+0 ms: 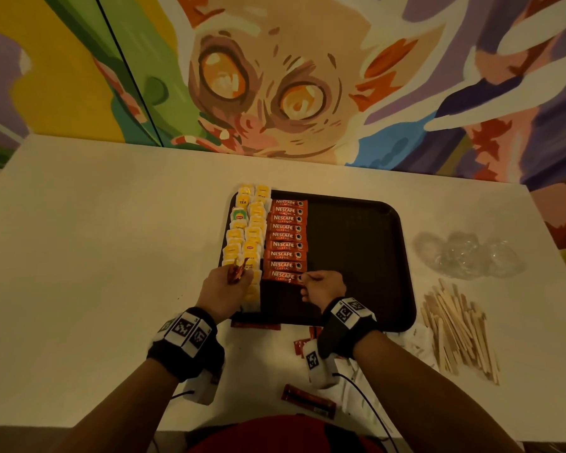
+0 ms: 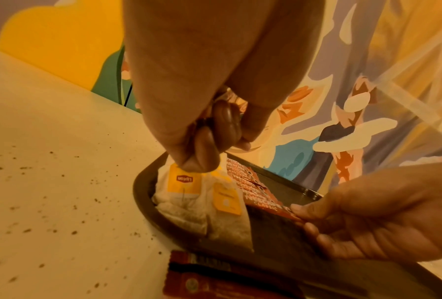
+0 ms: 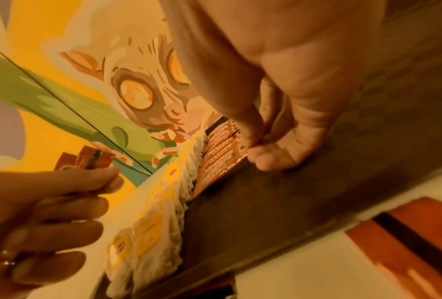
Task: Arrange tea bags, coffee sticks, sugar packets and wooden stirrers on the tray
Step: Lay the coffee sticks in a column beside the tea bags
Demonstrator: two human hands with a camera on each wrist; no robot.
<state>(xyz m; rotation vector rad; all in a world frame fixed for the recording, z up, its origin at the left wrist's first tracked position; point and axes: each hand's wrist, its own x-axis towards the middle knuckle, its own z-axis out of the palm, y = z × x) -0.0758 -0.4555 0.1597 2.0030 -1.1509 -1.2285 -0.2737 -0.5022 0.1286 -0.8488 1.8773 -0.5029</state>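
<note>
Two hands at tray (image 1: 356, 223): right hand (image 1: 322, 286) pinches nearest coffee stick (image 1: 283, 276); left hand (image 1: 224, 289) grips spare sticks (image 1: 235, 273).

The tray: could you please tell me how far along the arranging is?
Done: two columns of tea bags fill the tray's left side, with a column of coffee sticks beside them. In hand: the right hand pinches the nearest stick into line, while the left hand holds more sticks. Left: loose sticks on the table, the stirrers piled to the right, and sugar packets, not yet on the tray.
</note>
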